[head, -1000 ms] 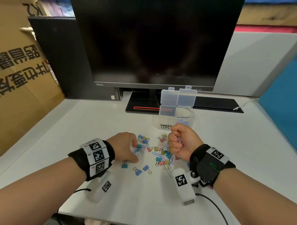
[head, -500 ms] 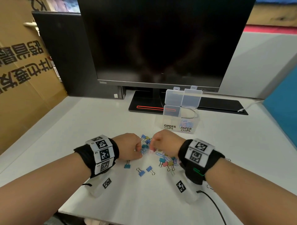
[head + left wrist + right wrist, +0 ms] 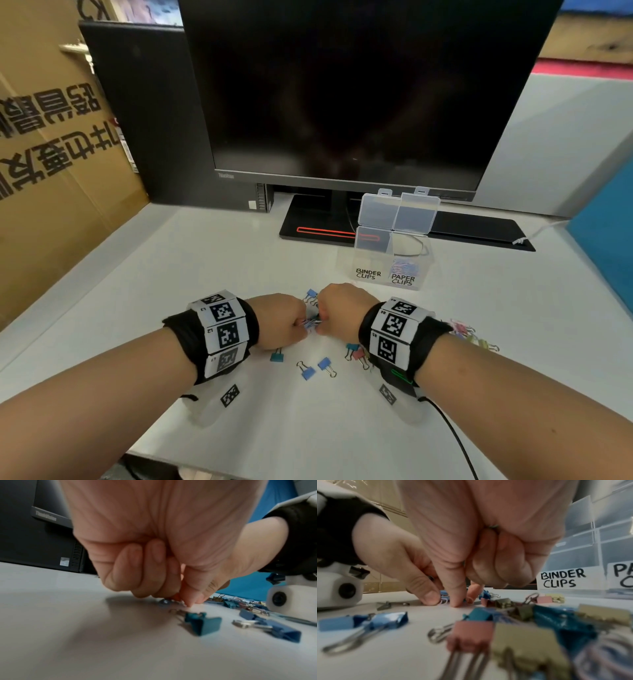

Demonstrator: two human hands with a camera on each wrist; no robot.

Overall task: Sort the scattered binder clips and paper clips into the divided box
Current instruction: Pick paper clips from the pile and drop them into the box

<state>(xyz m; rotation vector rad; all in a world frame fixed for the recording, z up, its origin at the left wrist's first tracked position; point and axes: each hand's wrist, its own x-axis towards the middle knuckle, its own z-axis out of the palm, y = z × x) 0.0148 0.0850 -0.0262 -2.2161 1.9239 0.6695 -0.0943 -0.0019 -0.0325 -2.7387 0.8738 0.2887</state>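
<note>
My left hand [image 3: 297, 325] and right hand [image 3: 323, 323] meet knuckles-up over the clip pile, fingers curled. Between them lies a small bunch of blue and pink paper clips [image 3: 311, 323]. In the right wrist view the left hand [image 3: 428, 596] pinches these paper clips [image 3: 444, 599], and my right hand [image 3: 464, 601] has thumb and forefinger tips down beside them, with a wire clip [image 3: 493, 526] tucked in its curled fingers. The clear divided box [image 3: 428, 274] stands behind, lid up, labelled BINDER CLIPS and PAPER CLIPS; paper clips [image 3: 406, 265] lie in its right half. Blue binder clips [image 3: 317, 368] lie nearer me.
A teal binder clip [image 3: 276, 356] lies by my left wrist, pink and teal ones [image 3: 356, 353] by my right. More coloured clips [image 3: 472, 337] lie right of the right wrist. A monitor [image 3: 342, 102] on a black stand [image 3: 315, 226] is behind; cardboard [image 3: 51, 154] at left.
My right hand came down from in front of the box, turned knuckles-up and met the left hand at the pile. The left hand stayed low and shifted slightly right.
</note>
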